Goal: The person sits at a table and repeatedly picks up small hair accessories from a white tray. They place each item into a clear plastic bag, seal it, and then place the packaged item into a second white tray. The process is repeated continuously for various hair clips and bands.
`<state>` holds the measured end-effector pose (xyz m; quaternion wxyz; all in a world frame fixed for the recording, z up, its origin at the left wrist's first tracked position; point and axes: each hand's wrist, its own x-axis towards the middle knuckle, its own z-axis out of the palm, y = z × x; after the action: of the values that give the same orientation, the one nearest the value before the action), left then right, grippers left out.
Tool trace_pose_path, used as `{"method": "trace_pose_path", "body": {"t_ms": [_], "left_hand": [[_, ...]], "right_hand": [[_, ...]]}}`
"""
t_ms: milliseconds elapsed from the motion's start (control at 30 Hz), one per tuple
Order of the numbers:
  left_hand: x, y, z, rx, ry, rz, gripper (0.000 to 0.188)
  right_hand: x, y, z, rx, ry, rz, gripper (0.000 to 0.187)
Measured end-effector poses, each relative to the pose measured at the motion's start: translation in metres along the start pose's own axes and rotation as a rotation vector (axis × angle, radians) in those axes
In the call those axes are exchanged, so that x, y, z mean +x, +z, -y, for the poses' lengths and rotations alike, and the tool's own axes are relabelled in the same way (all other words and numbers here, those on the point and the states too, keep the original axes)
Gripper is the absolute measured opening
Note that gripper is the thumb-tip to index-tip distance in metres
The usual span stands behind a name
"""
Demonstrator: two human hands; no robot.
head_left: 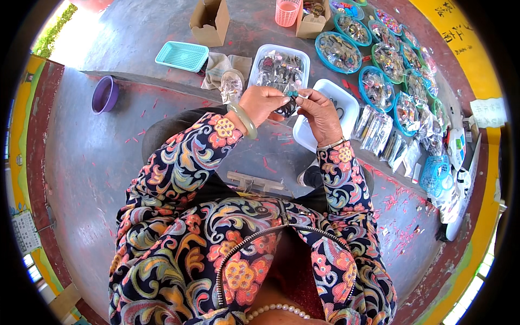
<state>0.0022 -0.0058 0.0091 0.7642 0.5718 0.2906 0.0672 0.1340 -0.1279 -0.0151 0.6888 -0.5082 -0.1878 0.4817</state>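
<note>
Pinched between thumb and fingertips of the left hand (264, 103) and the right hand (319, 114), pressed together at chest height: a tiny teal bead-like piece (292, 94) with a small dark, glossy item (286, 109) dangling just below. Liable to slip from so slight a grip and drop toward the white rectangular plastic tray (346, 105) just beyond the fingers, or onto the red-flecked grey concrete floor (86, 162). Farther out, blue-rimmed round dishes of trinkets (338, 52).

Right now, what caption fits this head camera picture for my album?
Left hand and right hand pinch a small teal bead above a white tray, beside round trays of trinkets.
</note>
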Motion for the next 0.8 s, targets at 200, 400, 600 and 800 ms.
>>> {"method": "trace_pose_path", "body": {"t_ms": [200, 400, 600, 800], "left_hand": [[-0.003, 0.000, -0.002, 0.200, 0.030, -0.022, 0.017], [-0.006, 0.003, 0.000, 0.375, 0.126, 0.021, 0.016], [-0.003, 0.002, -0.004, 0.390, 0.049, 0.013, 0.019], [0.001, -0.005, -0.002, 0.096, -0.032, -0.063, 0.018]], "right_hand": [[-0.004, 0.005, 0.007, 0.078, 0.055, 0.004, 0.011], [0.002, -0.008, 0.001, -0.021, 0.107, 0.135, 0.008], [0.004, -0.012, 0.005, -0.062, 0.078, 0.075, 0.010], [0.006, -0.015, 0.005, 0.094, 0.128, -0.070, 0.006]]}}
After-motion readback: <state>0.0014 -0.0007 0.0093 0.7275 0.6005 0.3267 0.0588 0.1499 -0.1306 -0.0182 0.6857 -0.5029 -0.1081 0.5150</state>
